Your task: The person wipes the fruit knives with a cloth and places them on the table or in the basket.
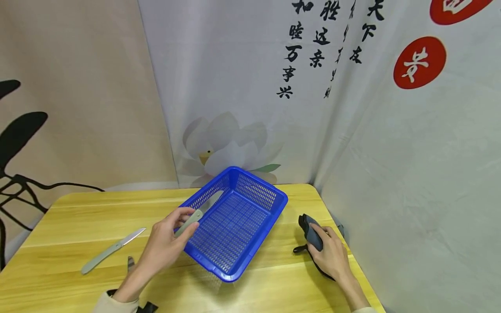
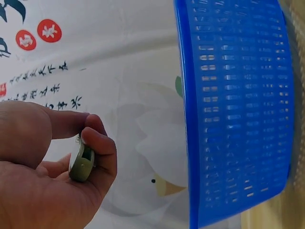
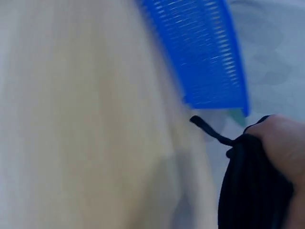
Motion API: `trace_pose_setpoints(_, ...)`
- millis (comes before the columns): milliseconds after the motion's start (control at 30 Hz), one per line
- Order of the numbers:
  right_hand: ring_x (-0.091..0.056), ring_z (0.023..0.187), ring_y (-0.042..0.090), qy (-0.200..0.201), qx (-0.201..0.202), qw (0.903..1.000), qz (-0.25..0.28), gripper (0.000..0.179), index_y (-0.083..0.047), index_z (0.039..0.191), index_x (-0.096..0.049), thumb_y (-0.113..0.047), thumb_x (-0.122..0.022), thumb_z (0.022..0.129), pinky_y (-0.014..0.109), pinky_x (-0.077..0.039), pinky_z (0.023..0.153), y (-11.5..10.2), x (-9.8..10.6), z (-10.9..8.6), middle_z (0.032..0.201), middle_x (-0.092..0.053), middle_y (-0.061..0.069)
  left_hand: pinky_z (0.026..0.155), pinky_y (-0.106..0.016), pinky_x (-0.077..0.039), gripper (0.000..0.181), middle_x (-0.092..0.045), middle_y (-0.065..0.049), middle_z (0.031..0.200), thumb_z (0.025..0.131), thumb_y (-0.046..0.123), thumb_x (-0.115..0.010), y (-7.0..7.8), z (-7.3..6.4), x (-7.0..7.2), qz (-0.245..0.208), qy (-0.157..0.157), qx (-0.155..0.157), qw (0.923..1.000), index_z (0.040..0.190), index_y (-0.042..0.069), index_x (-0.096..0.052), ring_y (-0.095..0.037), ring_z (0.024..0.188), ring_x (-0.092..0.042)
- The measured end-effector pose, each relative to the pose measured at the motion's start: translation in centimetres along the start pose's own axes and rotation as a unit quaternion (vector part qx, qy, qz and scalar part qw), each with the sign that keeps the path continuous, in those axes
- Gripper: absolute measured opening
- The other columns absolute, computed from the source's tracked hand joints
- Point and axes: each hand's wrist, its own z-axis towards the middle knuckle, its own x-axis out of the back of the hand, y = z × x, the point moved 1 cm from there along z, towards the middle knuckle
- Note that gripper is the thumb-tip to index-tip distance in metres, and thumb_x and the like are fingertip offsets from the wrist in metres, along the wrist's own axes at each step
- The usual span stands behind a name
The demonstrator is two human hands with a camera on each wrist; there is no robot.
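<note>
My left hand (image 1: pixel 168 243) grips a knife (image 1: pixel 189 223) by its pale green handle, the blade pointing away over the left side of a blue plastic basket (image 1: pixel 277 194). In the left wrist view the knife (image 2: pixel 81 167) shows end-on between thumb and fingers. My right hand (image 1: pixel 332 254) grips a dark blue-grey bundle (image 1: pixel 314 237) with a black end and a short black strap, right of the basket; I cannot tell its kind. A second knife (image 1: pixel 102 257) with a pale green handle lies on the table, left of my left hand.
The basket stands near the middle of the yellow wooden table (image 1: pixel 78 217). A small grey piece (image 1: pixel 131 262) shows behind my left wrist. White printed cloth (image 1: pixel 242 65) hangs behind and to the right. A black spindly object (image 1: pixel 23 182) stands beyond the table's left edge.
</note>
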Motion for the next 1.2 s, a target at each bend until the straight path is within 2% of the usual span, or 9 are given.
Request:
trace_pose_setpoints(133, -0.075, 0.099, 0.039, 0.099, 0.070, 0.9924, 0.022, 0.066, -0.011, 0.147, -0.074, -0.008, -0.095, 0.085, 0.048, -0.060, 0.068, -1.9, 2.0, 0.8, 0.125, -0.075, 0.022, 0.086, -0.023, -0.064, 0.027, -0.080, -0.001, 0.108, 0.110, 0.014, -0.075, 0.1, 0.3, -0.3, -0.008, -0.010, 0.007, 0.9999, 0.136, 0.005, -0.074, -0.011, 0.100, -0.074)
trace_pose_setpoints(267, -0.074, 0.106, 0.036, 0.147, 0.142, 0.9777, 0.048, 0.073, -0.011, 0.151, -0.072, -0.007, -0.095, 0.082, 0.048, -0.061, 0.072, -5.2, 3.7, 2.0, 0.126, -0.075, 0.019, 0.082, -0.023, -0.063, 0.027, -0.078, -0.003, 0.105, 0.113, 0.014, -0.070, 0.3, 0.5, -0.8, -0.036, -0.028, 0.018, 0.9988, 0.137, 0.005, -0.074, -0.006, 0.091, -0.071)
trace_pose_setpoints(467, -0.069, 0.110, 0.032, 0.141, 0.219, 0.9602, 0.101, 0.077, -0.011, 0.153, -0.069, -0.007, -0.094, 0.080, 0.046, -0.061, 0.082, -10.7, 4.8, 3.3, 0.131, -0.075, 0.015, 0.079, -0.024, -0.066, 0.026, -0.077, -0.004, 0.102, 0.113, 0.012, -0.067, 0.9, 0.8, -1.9, -0.080, -0.042, 0.026, 0.9955, 0.137, 0.003, -0.074, -0.006, 0.087, -0.073)
trace_pose_setpoints(700, -0.069, 0.114, 0.034, 0.120, 0.297, 0.9416, 0.104, 0.079, -0.014, 0.154, -0.068, -0.014, -0.094, 0.079, 0.045, -0.067, 0.079, -15.9, 3.8, 4.0, 0.138, -0.070, 0.022, 0.078, -0.023, -0.064, 0.024, -0.077, -0.003, 0.099, 0.112, 0.012, -0.069, 1.8, 0.7, -3.2, -0.088, -0.049, 0.051, 0.9936, 0.134, 0.005, -0.075, -0.008, 0.087, -0.074)
trace_pose_setpoints(833, -0.068, 0.116, 0.035, 0.119, 0.332, 0.9314, 0.091, 0.082, -0.013, 0.153, -0.068, -0.016, -0.096, 0.076, 0.045, -0.068, 0.083, -17.8, 2.8, 4.2, 0.141, -0.065, 0.023, 0.077, -0.023, -0.063, 0.021, -0.077, -0.005, 0.100, 0.111, 0.012, -0.071, 2.3, 0.6, -3.7, -0.082, -0.048, 0.062, 0.9935, 0.131, 0.007, -0.076, -0.008, 0.086, -0.072)
trace_pose_setpoints(1000, -0.065, 0.108, 0.031, 0.127, 0.374, 0.9173, 0.049, 0.083, -0.018, 0.153, -0.069, -0.021, -0.100, 0.076, 0.039, -0.067, 0.083, -19.5, 1.7, 4.1, 0.138, -0.066, 0.020, 0.082, -0.023, -0.062, 0.021, -0.079, -0.003, 0.107, 0.111, 0.014, -0.071, 2.9, 0.4, -4.0, -0.070, -0.052, 0.064, 0.9942, 0.130, 0.010, -0.077, -0.009, 0.093, -0.070)
trace_pose_setpoints(1200, -0.062, 0.103, 0.027, 0.135, 0.393, 0.9095, -0.006, 0.081, -0.021, 0.154, -0.068, -0.024, -0.098, 0.078, 0.037, -0.064, 0.086, -20.5, 1.2, 4.0, 0.136, -0.067, 0.017, 0.082, -0.024, -0.057, 0.017, -0.077, -0.002, 0.109, 0.111, 0.011, -0.069, 3.5, -0.1, -3.8, -0.090, -0.059, 0.059, 0.9925, 0.126, 0.013, -0.077, -0.013, 0.099, -0.067)
